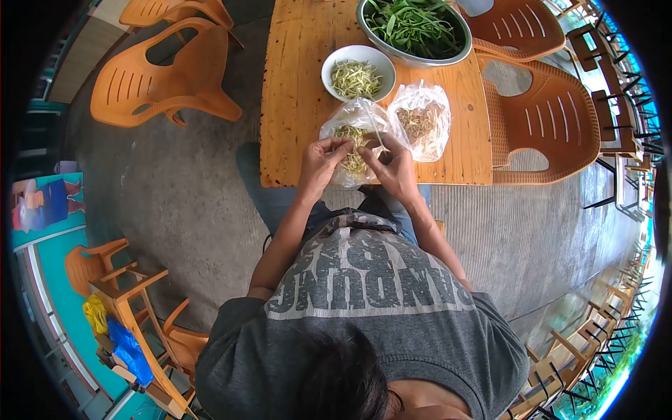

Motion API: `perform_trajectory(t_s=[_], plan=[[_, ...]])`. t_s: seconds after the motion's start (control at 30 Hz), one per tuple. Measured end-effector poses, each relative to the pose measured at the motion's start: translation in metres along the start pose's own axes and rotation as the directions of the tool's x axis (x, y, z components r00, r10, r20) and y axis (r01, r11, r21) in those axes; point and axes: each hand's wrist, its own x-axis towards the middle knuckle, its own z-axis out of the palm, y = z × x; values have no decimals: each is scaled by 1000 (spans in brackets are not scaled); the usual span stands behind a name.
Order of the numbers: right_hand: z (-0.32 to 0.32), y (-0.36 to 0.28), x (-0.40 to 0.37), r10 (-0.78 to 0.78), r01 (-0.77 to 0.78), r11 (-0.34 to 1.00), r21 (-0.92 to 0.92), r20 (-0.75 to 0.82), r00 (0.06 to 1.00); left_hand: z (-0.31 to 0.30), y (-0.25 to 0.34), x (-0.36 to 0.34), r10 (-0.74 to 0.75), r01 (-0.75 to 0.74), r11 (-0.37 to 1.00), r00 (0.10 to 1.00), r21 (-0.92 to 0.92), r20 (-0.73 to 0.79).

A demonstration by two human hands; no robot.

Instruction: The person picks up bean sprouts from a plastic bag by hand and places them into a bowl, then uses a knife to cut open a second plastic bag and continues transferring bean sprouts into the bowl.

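Half sprout bag point(344, 124) hidden by left hand point(320, 165), right hand point(396, 168); grip unclear

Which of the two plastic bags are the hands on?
The bag directly below the white bowl; the other bag lies untouched to its right.

- Grey short-sleeved T-shirt point(427, 336), loose over the shoulders.
- Paler band across it, with big dark block lettering point(364, 276).
- Blue jeans point(276, 203) on the legs.
- Dark hair point(343, 385).
- Left hand point(320, 162) and right hand point(396, 168) bare.
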Motion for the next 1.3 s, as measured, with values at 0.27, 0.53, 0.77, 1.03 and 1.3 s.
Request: perform_trajectory(t_s=[0.27,0.53,0.77,1.03,1.3], plan=[[-19,-14,-11,166,-260,918,300,305,938,4,2,1,-4,4,1000,1000,-23,-4],[-11,3,-18,180,-260,924,280,280,943,6,-3,2,59,-59,998,998,17,-11],[-11,1,-18,194,-275,916,292,277,941,3,-17,6,170,-167,974,985,152,-9],[-2,16,-21,150,-185,958,217,166,975,9,-6,1,226,-211,894,974,395,9],[-10,15,-16,173,-194,948,252,104,979,17,-8,-2,195,-193,920,980,340,29]])
